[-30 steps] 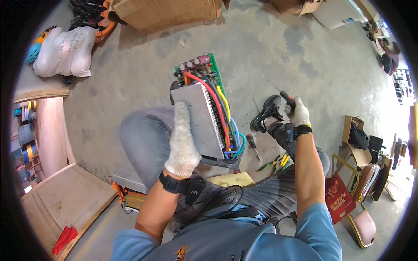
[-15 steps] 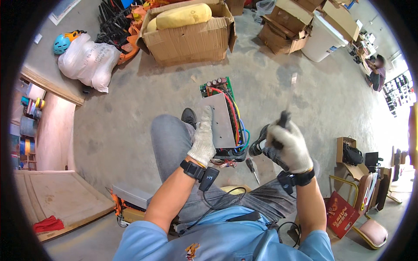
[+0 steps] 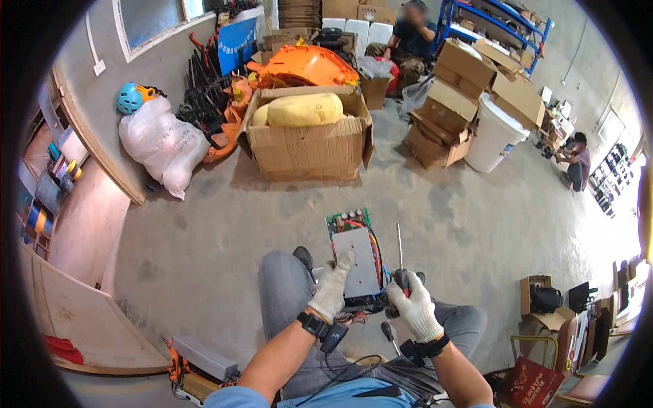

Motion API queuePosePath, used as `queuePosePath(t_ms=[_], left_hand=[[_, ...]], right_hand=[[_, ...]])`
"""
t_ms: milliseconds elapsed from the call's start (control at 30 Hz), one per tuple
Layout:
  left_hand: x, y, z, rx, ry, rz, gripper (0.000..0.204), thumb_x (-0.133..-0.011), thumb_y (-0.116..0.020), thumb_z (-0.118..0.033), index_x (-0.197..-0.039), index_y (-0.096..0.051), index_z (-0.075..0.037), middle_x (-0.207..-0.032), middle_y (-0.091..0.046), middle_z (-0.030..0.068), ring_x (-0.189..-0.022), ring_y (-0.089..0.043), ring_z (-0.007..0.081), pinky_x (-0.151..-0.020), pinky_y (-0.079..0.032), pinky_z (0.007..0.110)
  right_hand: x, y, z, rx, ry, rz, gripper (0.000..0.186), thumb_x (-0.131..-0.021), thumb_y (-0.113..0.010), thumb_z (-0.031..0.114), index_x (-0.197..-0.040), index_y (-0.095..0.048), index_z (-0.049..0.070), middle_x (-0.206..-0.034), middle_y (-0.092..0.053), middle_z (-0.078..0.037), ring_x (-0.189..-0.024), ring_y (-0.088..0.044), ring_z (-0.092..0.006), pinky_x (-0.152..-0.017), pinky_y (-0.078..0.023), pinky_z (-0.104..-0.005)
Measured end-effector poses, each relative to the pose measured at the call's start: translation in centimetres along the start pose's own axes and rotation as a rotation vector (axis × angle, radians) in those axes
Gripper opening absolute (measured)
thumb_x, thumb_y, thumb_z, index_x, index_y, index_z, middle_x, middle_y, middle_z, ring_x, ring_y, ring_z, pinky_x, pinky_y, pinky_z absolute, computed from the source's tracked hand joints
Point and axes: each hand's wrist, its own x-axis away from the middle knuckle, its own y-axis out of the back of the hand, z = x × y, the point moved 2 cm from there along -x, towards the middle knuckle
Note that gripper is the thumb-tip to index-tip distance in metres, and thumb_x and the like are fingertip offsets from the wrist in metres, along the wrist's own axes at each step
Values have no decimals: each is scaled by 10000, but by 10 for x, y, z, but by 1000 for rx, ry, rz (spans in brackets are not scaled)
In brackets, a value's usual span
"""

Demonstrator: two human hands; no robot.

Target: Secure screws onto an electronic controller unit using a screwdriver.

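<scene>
A circuit board assembly [image 3: 348, 223] with capacitors, coloured wires and a grey metal plate [image 3: 358, 262] over it lies between my legs. My left hand [image 3: 332, 289], in a white knit glove, grips its left side with the thumb on the plate. My right hand [image 3: 416, 311], also gloved, is closed round the dark handle of a screwdriver [image 3: 400, 248]. Its shaft points up and away, just right of the assembly, and its tip is apart from the plate. Below the right hand lies a second screwdriver [image 3: 388, 333], partly hidden by the wrist strap.
Ahead stands a cardboard box [image 3: 306, 153] with yellow padded pieces. Left of it are a white sack [image 3: 163, 143] and a blue helmet [image 3: 128, 98]; right, a white bin [image 3: 496, 139]. Two people sit farther back. A grey metal case [image 3: 204, 357] is by my left side, chairs at right.
The view has tilted up, showing more of the room. My right hand has come in toward the assembly, and the screwdriver, blurred before, is now sharp. My left hand keeps its hold.
</scene>
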Motion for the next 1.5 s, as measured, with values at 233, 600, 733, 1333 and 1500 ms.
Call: queuePosePath(t_ms=[233, 600, 733, 1333, 1500], left_hand=[[-5, 6, 3, -78, 32, -117, 854, -917, -829, -511, -1444, -437, 35, -1328, -610, 187, -1112, -686, 267, -900, -625, 424], [20, -21, -25, -343, -18, 23, 667, -993, -774, -417, -1404, -538, 51, -1255, -684, 159, -1164, -663, 233, -998, -555, 371], [9, -7, -11, -208, -72, 151, 652, -1027, -736, -331, -1489, -484, 53, -1358, -658, 157, -1227, -650, 236, -1040, -548, 390], [-3, -1, 1, -308, -25, 230, 673, -943, -833, -430, -1425, -615, -13, -1342, -684, 73, -1217, -627, 182, -1068, -489, 364], [-5, 1, 0, -206, 38, 166, 643, -947, -841, -347, -1453, -599, -34, -1351, -685, 49, -1220, -634, 176, -1061, -504, 362]], right_hand=[[-17, -3, 13, -317, -274, 234, 519, -1015, -728, 353, -1377, -494, 64, -814, -622, -42, -626, -614, -109, -557, -533, -298], [-25, -9, -23, -652, -277, 332, 533, -990, -777, 297, -1377, -521, 35, -1040, -616, 5, -834, -566, -55, -703, -506, -261], [-25, -9, -7, -699, -296, 292, 457, -1018, -732, 272, -1370, -536, 56, -964, -626, 13, -720, -594, -56, -601, -502, -235], [-45, 31, -26, -375, -263, 332, 481, -918, -813, 337, -1244, -638, 30, -802, -602, 7, -586, -573, -88, -517, -479, -260], [-45, 28, -14, -297, -230, 325, 464, -928, -799, 363, -1238, -642, 54, -801, -601, 6, -589, -570, -89, -523, -480, -263]])
